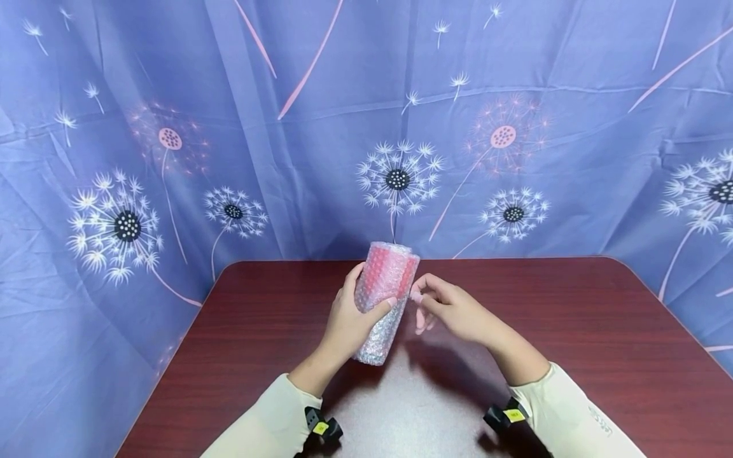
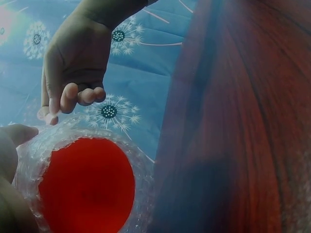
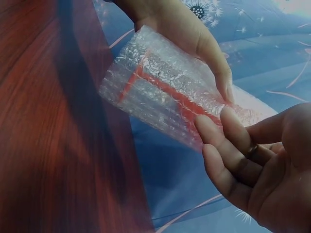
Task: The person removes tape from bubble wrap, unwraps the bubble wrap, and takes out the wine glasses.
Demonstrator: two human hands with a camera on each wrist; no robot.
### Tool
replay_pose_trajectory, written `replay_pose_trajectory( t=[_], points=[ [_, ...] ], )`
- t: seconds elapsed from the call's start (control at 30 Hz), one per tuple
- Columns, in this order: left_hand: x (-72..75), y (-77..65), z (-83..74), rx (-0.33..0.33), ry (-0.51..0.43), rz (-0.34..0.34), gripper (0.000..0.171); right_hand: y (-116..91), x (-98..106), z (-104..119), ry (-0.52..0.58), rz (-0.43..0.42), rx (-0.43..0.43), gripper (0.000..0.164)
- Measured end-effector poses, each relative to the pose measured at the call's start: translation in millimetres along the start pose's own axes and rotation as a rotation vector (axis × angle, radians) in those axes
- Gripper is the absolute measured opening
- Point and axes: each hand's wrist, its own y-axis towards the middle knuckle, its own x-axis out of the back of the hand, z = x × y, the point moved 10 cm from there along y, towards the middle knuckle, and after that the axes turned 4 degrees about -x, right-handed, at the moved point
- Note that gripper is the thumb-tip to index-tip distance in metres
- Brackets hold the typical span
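Note:
A bubble-wrapped cylinder (image 1: 385, 280) is held tilted above the table by my left hand (image 1: 349, 323), with the thumb across its near side. Red shows through the clear wrap (image 3: 146, 97), and in the left wrist view one end shows a round red surface (image 2: 87, 184). What is inside cannot be told. My right hand (image 1: 455, 312) is at the cylinder's right side, thumb and index finger pinching a small pale strip (image 1: 417, 296) beside the wrap. Whether this strip is tape or an edge of the bubble wrap is unclear. Its other fingers are loosely bent.
A dark red wood-grain table (image 1: 275, 299) lies below both hands. Behind it hangs a blue cloth (image 1: 321, 159) with dandelion prints. Black devices with yellow labels, one on the left wrist (image 1: 323, 427) and one on the right wrist (image 1: 506, 415), sit below the sleeves.

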Motion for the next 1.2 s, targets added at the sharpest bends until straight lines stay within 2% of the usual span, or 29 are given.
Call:
replay_pose_trajectory(
  t=[0.27, 0.53, 0.77, 0.87, 1.2],
  points=[
    [-1.9, -1.0, -0.9, 0.002, 0.003, 0.015, 0.087, 1.0, -0.9, 1.0, 0.006, -0.003, 0.038, 0.01],
    [-6.3, -2.4, -4.2, -0.019, -0.02, 0.052, 0.089, 1.1, 0.1, -1.1, -0.005, -0.017, 0.021, 0.02],
    [-11.4, -3.1, -5.9, -0.032, -0.068, 0.109, 0.084, 2.1, 0.0, -2.6, 0.003, -0.014, 0.016, 0.02],
    [-11.4, -3.2, -6.8, -0.039, -0.075, 0.11, 0.082, 2.8, 0.4, -3.8, 0.01, -0.016, 0.008, 0.02],
    [-11.8, -1.3, -4.4, -0.024, -0.075, 0.112, 0.091, 3.4, -0.6, -4.5, 0.021, -0.006, -0.002, 0.02]
  ],
)
